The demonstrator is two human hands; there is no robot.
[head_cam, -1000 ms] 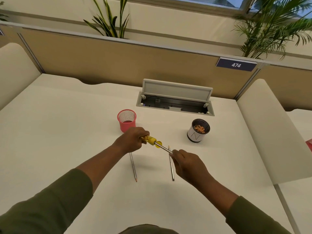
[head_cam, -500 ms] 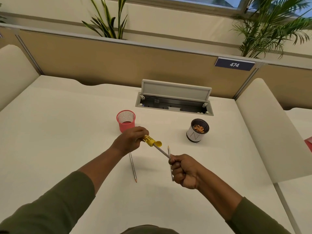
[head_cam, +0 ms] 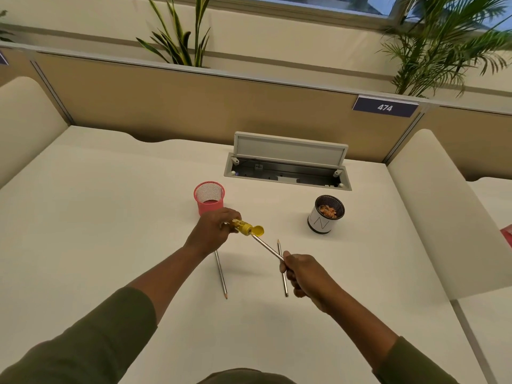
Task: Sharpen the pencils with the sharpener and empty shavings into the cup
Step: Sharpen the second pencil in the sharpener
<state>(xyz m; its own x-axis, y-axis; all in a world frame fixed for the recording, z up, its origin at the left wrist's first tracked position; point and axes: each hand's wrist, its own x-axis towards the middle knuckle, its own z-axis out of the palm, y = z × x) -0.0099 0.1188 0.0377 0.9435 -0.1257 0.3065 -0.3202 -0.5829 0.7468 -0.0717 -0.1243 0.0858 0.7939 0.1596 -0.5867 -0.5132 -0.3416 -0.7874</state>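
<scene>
Where the white desk point(head_cam: 97, 217) runs in from the left edge, bare surface leads to a pink mesh cup point(head_cam: 209, 198) standing upright just behind the left hand point(head_cam: 212, 231). That hand's fingers curl around a yellow sharpener point(head_cam: 243, 227), held above the desk, its round yellow cap point(head_cam: 257, 230) swung open at the right-hand end. A pencil point(head_cam: 267, 247) has its tip in the sharpener and slants down and right into the right hand point(head_cam: 304, 275), whose fingers curl tight around the pencil's back end. Below the left hand a second pencil point(head_cam: 221, 278) lies flat on the desk, tip towards the viewer. A third pencil point(head_cam: 283, 268) lies flat, partly hidden by the right hand, tip pointing away. Further right, well apart from both hands, stands a white cup point(head_cam: 321, 224) with a dark inside, holding orange-brown shavings point(head_cam: 328, 211). Behind it, an open cable hatch point(head_cam: 288, 167) is set in the desk. Olive sleeves cover both forearms.
</scene>
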